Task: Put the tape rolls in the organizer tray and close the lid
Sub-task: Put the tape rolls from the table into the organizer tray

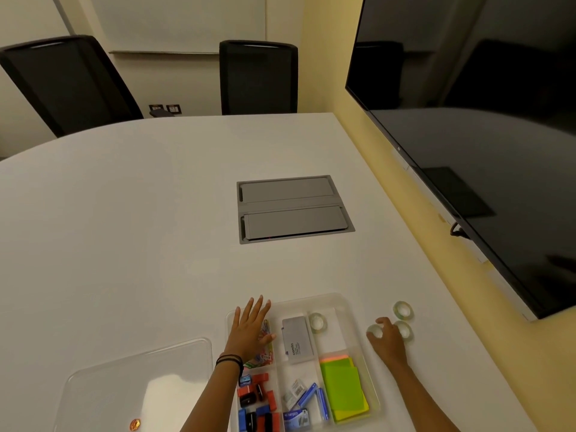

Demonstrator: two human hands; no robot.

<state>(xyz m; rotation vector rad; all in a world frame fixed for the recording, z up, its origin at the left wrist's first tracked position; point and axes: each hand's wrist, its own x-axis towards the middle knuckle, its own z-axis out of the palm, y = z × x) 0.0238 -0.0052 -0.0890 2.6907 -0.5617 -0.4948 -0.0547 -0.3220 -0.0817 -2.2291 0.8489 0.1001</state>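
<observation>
The white bench (156, 213) fills most of the frame. On it, at lower centre, sits the clear organizer tray (346, 302), compartmented. Its clear lid (140, 378) lies flat at lower left, well apart from the tray rim.

My left hand (249, 332) rests flat on the tray's upper-left compartment, grip released, fingers spread, steadying the tray. My right hand (388, 339) is just right of the tray, fingers curling over the nearest tape roll (375, 331); I cannot tell whether the grip is fully clenched on it yet.

Tape locations: one roll in the tray (317, 322), upper-right compartment; two further rolls on the bench, one touching the right hand (404, 329), one just above it (403, 309).

Procedure, in my judgement: pinch the nearest roll across its rim, lift clear of the tray wall, and lower it beside the roll already in the tray. Keep the left hand pressing down so the light tray does not slide. Repeat for the remaining two, then fetch the lid.
</observation>
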